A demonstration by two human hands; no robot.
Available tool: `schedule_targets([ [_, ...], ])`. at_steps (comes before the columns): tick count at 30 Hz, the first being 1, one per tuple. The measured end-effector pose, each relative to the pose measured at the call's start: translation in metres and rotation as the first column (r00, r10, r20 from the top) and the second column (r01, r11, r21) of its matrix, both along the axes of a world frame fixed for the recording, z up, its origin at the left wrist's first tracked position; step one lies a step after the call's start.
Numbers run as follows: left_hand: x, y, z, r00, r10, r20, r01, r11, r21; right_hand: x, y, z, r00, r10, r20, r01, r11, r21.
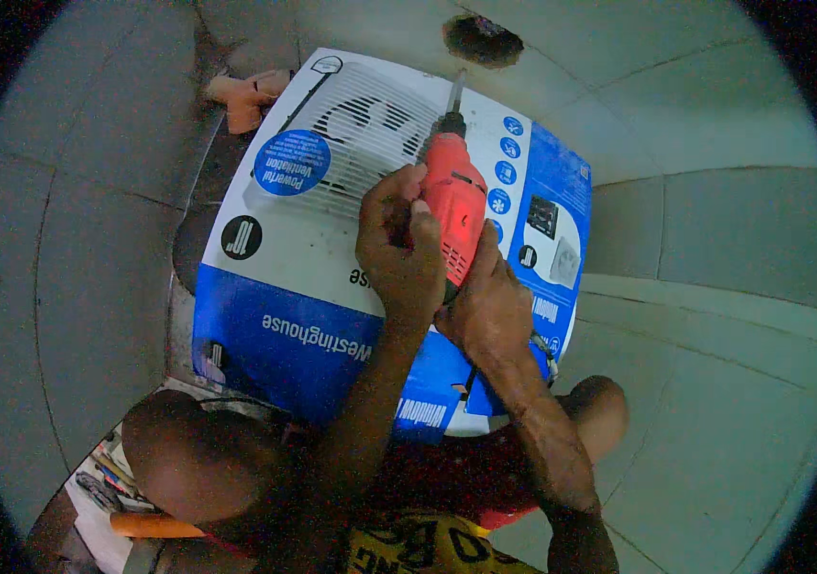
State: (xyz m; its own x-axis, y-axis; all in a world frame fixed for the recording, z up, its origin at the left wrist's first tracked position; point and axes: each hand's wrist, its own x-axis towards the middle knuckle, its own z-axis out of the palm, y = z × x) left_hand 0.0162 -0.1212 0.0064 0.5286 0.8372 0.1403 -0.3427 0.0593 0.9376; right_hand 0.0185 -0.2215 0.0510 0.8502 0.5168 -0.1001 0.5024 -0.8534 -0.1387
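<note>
Ahead of you is a wall (571, 81) with a ragged dark hole (482, 41). A blue-and-white printed cardboard sheet (279, 306) spreads between your knees and that wall, hiding whatever is under it. An orange object (248, 99) sits by its far left corner. At your lower left, beside your left knee (203, 459), small items lie near an orange handle (155, 525).

The red drill (454, 206) is in both your hands, above the cardboard sheet. Its drill bit (456, 94) points away from you, the tip just beside the hole's lower edge; you cannot tell whether it touches.

Your left grip (404, 249) is curled around the left side of the body, thumb along the casing. Your right grip (490, 306) is wrapped around the rear; its trigger finger is hidden. Both forearms reach forward from below, the right one angling inward.
</note>
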Motion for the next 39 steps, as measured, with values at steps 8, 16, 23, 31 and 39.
schedule_targets([
  [8, 0.002, -0.001, -0.006, 0.999, -0.036, -0.019, 0.036, 0.999, -0.034, 0.003, 0.005, 0.002, 0.989, -0.124, -0.082, 0.12, 0.991, -0.054],
  [16, -0.003, 0.006, -0.008, 0.999, -0.039, 0.007, 0.038, 0.997, 0.069, -0.002, 0.003, -0.005, 0.998, -0.046, -0.03, 0.046, 0.999, 0.002],
  [23, -0.001, 0.008, -0.022, 0.998, -0.027, 0.057, 0.026, 0.999, 0.025, -0.003, 0.006, -0.008, 0.99, -0.066, -0.126, 0.071, 0.997, 0.036],
  [31, 0.004, 0.004, -0.015, 0.99, -0.057, 0.126, 0.057, 0.998, 0.004, 0.002, -0.001, -0.005, 0.999, -0.031, -0.045, 0.032, 0.999, 0.03],
  [39, 0.0, 0.005, -0.023, 0.986, -0.048, 0.161, 0.047, 0.999, 0.009, -0.001, 0.003, 0.002, 0.993, -0.008, -0.119, 0.02, 0.995, 0.1],
])
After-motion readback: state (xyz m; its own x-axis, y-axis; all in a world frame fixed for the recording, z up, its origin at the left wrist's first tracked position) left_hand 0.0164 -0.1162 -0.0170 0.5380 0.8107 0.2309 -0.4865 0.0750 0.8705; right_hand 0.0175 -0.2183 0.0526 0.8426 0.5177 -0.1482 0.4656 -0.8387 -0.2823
